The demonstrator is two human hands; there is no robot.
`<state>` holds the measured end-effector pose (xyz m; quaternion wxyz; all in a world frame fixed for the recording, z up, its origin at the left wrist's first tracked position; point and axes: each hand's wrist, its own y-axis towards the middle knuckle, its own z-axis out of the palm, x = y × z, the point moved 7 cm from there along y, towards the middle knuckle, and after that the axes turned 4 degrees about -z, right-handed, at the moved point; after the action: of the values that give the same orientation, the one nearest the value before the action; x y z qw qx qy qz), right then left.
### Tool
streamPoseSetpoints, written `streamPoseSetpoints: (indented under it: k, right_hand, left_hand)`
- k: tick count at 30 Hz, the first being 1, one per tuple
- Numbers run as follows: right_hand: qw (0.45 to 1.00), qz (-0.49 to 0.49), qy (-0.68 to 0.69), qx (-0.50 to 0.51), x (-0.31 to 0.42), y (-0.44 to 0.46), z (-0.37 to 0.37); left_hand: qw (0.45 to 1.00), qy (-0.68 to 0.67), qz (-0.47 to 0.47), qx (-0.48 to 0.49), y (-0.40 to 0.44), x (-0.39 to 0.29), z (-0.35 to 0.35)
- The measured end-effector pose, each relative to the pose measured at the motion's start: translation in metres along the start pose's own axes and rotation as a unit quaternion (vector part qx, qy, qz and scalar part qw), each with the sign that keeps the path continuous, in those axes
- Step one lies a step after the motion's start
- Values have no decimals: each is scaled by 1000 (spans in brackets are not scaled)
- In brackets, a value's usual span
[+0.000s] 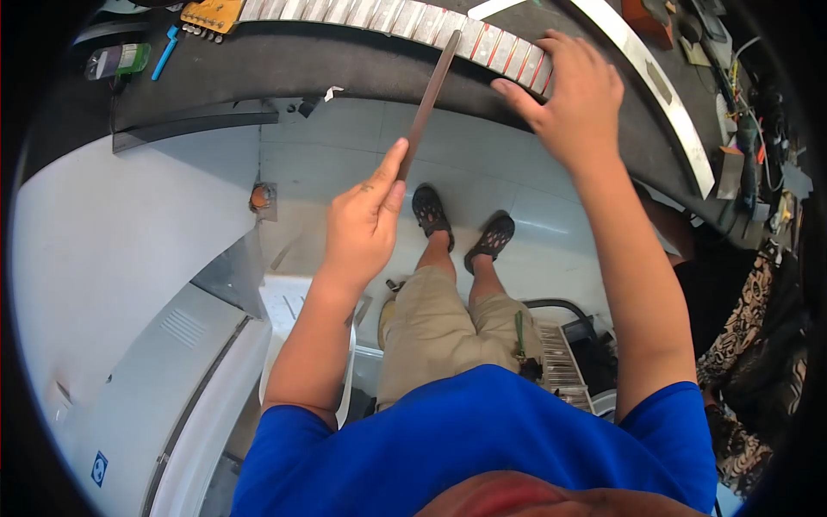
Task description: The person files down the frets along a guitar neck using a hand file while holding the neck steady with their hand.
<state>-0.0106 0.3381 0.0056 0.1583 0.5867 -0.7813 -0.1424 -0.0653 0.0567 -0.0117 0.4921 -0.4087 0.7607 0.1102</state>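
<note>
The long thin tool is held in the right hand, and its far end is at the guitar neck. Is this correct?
Not quite: the head view shows the long thin tool in the left hand, not the right hand. Its far end is at the guitar neck.

- My dark table (250, 73) spans the frame's top.
- On it I have a guitar neck (379, 15), top centre.
- Upper left: a slim blue tool (164, 53).
- Upper right: a long white strip (682, 129).
</note>
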Motion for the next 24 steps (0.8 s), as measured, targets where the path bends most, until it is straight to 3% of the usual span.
streamPoseSetpoints:
  k: [3, 8, 12, 14, 16, 18, 20, 24]
  right_hand:
    - [999, 29, 14, -2, -2, -2, 11]
    - [998, 59, 2, 4, -2, -2, 6]
    - [998, 59, 23, -1, -3, 1, 9]
    - [998, 53, 14, -14, -7, 1, 11]
    - [999, 39, 3, -16, -4, -2, 10]
    - [999, 44, 10, -24, -4, 2, 12]
    - [998, 50, 16, -20, -5, -4, 13]
    - [999, 49, 16, -12, -9, 0, 15]
  left_hand:
    - [1000, -12, 0, 1, 16, -2, 6]
    - [990, 143, 11, 8, 126, -64, 20]
    - [997, 66, 23, -16, 39, -20, 15]
    - [994, 59, 80, -52, 9, -1, 11]
    - [993, 83, 71, -39, 6, -4, 12]
    - [989, 141, 36, 4, 80, -41, 13]
    - [987, 147, 64, -19, 129, -64, 20]
    - [994, 103, 22, -42, 52, -32, 24]
